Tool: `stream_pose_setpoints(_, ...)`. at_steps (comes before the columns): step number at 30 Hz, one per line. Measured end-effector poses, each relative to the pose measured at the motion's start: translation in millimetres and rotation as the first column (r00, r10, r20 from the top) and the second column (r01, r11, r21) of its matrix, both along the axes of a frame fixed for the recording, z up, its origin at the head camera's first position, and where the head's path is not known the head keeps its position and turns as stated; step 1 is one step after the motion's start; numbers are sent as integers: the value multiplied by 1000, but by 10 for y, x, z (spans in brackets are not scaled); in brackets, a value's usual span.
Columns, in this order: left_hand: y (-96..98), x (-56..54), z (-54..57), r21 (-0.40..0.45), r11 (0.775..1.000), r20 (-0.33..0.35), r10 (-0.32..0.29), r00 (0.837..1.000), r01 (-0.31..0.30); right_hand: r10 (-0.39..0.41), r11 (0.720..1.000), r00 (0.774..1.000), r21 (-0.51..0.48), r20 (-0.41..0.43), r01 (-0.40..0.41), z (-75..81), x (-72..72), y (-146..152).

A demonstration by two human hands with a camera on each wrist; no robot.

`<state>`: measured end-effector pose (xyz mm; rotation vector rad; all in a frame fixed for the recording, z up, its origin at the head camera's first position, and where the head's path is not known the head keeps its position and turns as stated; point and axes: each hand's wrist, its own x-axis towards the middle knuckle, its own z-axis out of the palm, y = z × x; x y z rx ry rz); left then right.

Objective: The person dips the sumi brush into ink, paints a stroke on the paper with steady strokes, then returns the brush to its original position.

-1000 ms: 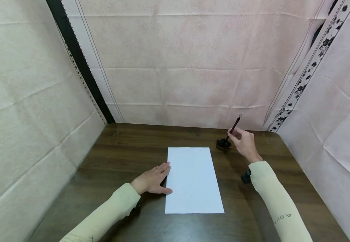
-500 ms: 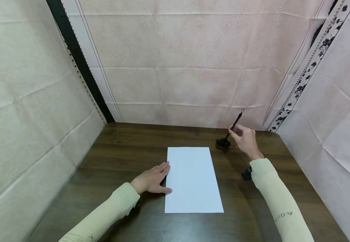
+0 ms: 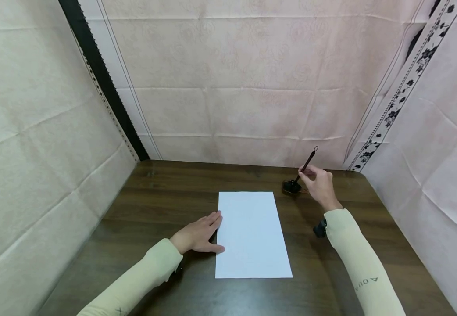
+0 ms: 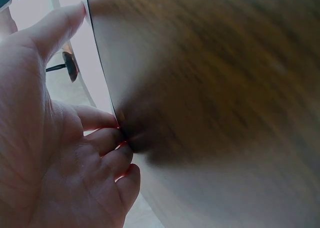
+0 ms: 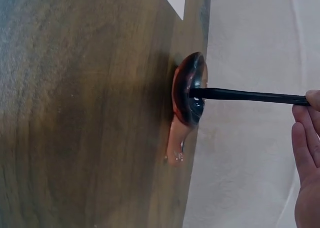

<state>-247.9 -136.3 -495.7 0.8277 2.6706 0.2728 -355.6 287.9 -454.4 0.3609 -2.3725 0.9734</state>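
Observation:
My right hand (image 3: 319, 186) pinches a dark writing brush (image 3: 310, 159) with a small hanging loop at its top. The brush tilts, and its lower end is down in a small round dish of black ink (image 3: 291, 187). In the right wrist view the ink dish (image 5: 189, 90) shows a reddish-brown rim and a short handle; the brush tip is hidden in the dark ink. My left hand (image 3: 198, 235) lies flat with its fingers spread, its fingertips and thumb on the left edge of a blank white sheet of paper (image 3: 254, 237).
The brown wooden table (image 3: 161, 197) carries the sheet at its middle and the ink dish near its far right edge. Pale cloth hangs (image 3: 228, 87) stand behind the table and along both sides.
The brush and right hand rise slightly, then dip back down at the ink dish. The left hand stays on the paper.

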Motion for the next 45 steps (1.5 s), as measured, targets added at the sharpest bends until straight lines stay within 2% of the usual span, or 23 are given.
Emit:
stream_pose_setpoints(15, 7, 20, 22, 9, 1000, 6, 1, 1000, -1, 4, 1000, 1000, 7, -28, -3, 211, -44, -49)
stream_pose_setpoints(33, 11, 37, 45, -3, 1000, 18, 16, 1000, -16, 5, 1000, 1000, 1, -11, -5, 75, -90, -101)
stream_pose_setpoints(45, 4, 23, 25, -11, 1000, 4, 11, 1000, -11, -1, 1000, 1000, 7, -24, 1, 66, -86, -62)
